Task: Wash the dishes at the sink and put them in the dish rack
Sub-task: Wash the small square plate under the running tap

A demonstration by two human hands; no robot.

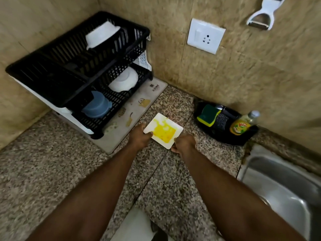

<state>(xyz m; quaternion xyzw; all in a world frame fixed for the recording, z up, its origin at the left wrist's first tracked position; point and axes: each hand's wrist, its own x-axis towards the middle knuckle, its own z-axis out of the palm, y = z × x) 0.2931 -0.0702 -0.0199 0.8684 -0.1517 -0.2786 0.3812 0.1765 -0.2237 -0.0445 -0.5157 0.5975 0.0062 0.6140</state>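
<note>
A small square white plate (160, 121) smeared with yellow residue sits over the granite counter, held at both near corners. My left hand (139, 139) grips its left corner, thumb on top. My right hand (184, 145) pinches its near right corner. The black two-tier dish rack (57, 66) stands in the left corner, with a white bowl (100, 35) on top and a white bowl (124, 80) and a blue container (97, 106) below. The steel sink (281, 188) lies at the lower right.
A black tray (241, 140) against the wall holds a green-yellow sponge (208, 115), a dark scrubber (220, 121) and a dish soap bottle (243, 124). A drying mat (139, 108) lies under the rack. A wall socket (205, 35) and a white hanging tool (262, 16) are above.
</note>
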